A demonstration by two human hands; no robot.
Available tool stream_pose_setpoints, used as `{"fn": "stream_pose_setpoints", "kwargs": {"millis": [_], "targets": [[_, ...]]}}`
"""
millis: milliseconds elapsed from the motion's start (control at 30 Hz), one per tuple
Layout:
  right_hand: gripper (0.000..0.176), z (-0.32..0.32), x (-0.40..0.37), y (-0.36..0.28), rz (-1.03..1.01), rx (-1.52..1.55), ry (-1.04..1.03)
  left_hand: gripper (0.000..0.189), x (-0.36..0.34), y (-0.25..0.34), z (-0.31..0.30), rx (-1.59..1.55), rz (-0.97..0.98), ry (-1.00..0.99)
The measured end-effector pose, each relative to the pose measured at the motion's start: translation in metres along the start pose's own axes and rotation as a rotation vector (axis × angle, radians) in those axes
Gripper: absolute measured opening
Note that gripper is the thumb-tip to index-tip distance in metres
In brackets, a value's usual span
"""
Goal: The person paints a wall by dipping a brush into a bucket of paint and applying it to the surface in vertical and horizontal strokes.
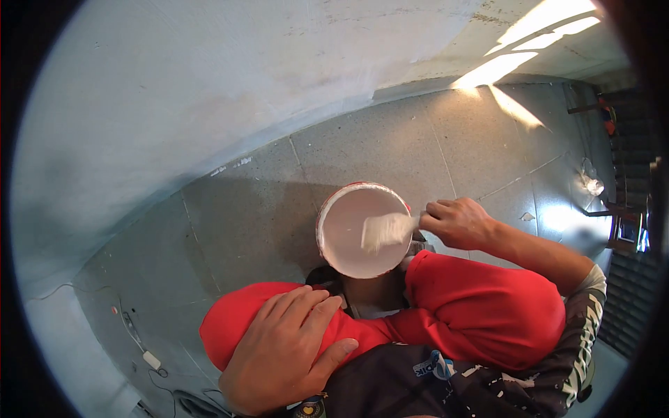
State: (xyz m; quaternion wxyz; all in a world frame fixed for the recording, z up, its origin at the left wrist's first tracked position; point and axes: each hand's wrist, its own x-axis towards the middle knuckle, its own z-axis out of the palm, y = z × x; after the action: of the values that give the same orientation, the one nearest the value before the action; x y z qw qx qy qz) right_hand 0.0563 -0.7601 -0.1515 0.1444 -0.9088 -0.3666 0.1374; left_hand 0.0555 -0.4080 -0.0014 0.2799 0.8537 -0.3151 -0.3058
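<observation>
A round bucket of whitish paint (338,233) stands on the floor in front of my knees, its rim smeared with paint and red at the edge. My right hand (456,223) is closed around the handle of a paintbrush (388,231). The brush's broad, paint-coated bristles are over the bucket's opening, toward its right side. My left hand (289,341) rests flat on my red-clad left knee, fingers stretched out and holding nothing.
A pale wall (230,76) curves along the far side of the tiled floor (376,146). At the lower left, a power strip with a cable (150,360) lies on the floor. Dark wooden furniture (620,216) stands at the right, near a crumpled clear bag (591,182).
</observation>
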Motion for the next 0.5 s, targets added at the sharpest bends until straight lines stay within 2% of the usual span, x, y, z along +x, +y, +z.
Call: {"fn": "stream_pose_setpoints", "kwargs": {"millis": [500], "targets": [[0.016,0.0021,-0.0026,0.0075,0.020,-0.083,0.018,0.048,0.0016,-0.0011,-0.0021,-0.013,-0.004,-0.005]]}}
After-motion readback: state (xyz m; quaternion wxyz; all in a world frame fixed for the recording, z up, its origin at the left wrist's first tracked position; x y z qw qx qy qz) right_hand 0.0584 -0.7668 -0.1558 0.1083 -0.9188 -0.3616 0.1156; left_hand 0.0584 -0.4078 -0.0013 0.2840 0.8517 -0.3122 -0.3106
